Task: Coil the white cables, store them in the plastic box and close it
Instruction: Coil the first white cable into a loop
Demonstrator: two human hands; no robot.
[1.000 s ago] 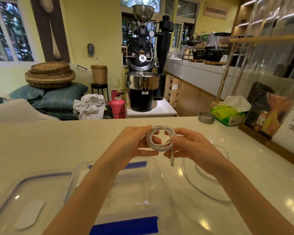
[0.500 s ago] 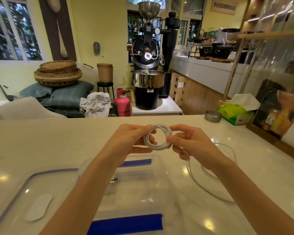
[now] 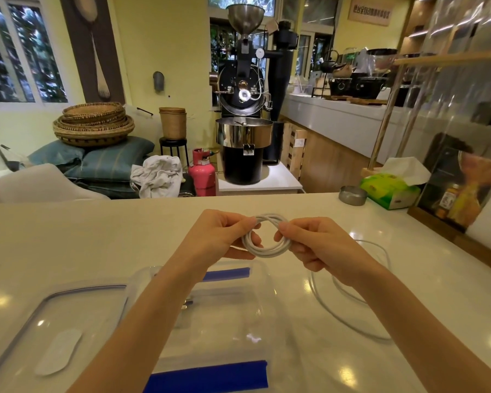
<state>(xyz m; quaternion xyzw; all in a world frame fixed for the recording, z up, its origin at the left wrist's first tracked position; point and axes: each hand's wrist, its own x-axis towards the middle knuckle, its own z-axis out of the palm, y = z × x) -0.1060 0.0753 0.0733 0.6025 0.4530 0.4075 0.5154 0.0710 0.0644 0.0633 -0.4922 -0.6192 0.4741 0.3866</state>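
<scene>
A white cable wound into a small coil (image 3: 267,250) hangs above the counter between both hands. My left hand (image 3: 219,236) pinches its left side and my right hand (image 3: 315,245) pinches its right side. Below my arms stands the clear plastic box (image 3: 255,307), lidless, with blue clips at its near and far ends. Its clear lid (image 3: 54,321) lies flat to the left of it. A second white cable (image 3: 349,299) lies loose in wide loops on the counter, right of the box and partly under my right forearm.
A small metal tin (image 3: 353,195) and a green tissue box (image 3: 390,191) stand at the far right of the white counter (image 3: 68,245). A wooden-based display panel (image 3: 465,188) lines the right edge. Beyond the counter is a black coffee roaster (image 3: 244,131).
The dangling cable end has been tucked into the coil, and both hands now pinch it at opposite sides. The view has shifted slightly.
</scene>
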